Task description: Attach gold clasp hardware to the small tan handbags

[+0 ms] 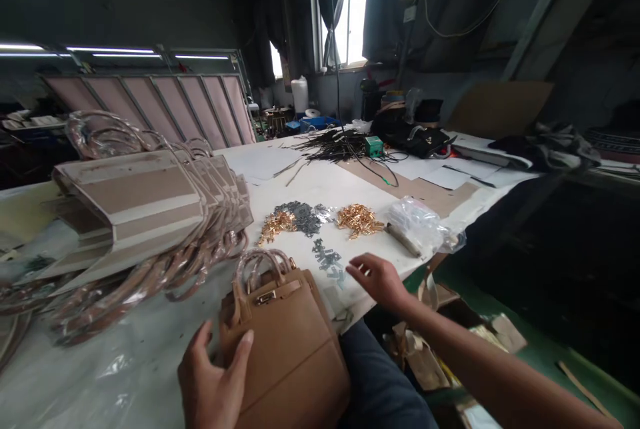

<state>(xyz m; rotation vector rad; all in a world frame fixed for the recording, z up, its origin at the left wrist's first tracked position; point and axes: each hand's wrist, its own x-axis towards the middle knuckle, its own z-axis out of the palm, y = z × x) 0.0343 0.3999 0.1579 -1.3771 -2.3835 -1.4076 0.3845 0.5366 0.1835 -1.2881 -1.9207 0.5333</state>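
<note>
A small tan handbag (290,342) with wrapped handles and a gold clasp lies at the table's near edge, partly over my lap. My left hand (213,382) rests on its left side, thumb on the front panel, steadying it. My right hand (380,279) hovers open, fingers stretched toward a small cluster of grey metal pieces (327,261) on the white table cover (310,189). Farther back lie a pile of grey metal parts (303,217) and two piles of gold fittings (277,224) (357,219).
A row of tan-and-cream handbags (145,216) lies stacked on the left. A clear plastic bag (425,222) lies right of the gold fittings. Black strips (335,144), a green box (373,146), papers and dark bags sit farther back. Cardboard scraps (425,356) lie below the table edge.
</note>
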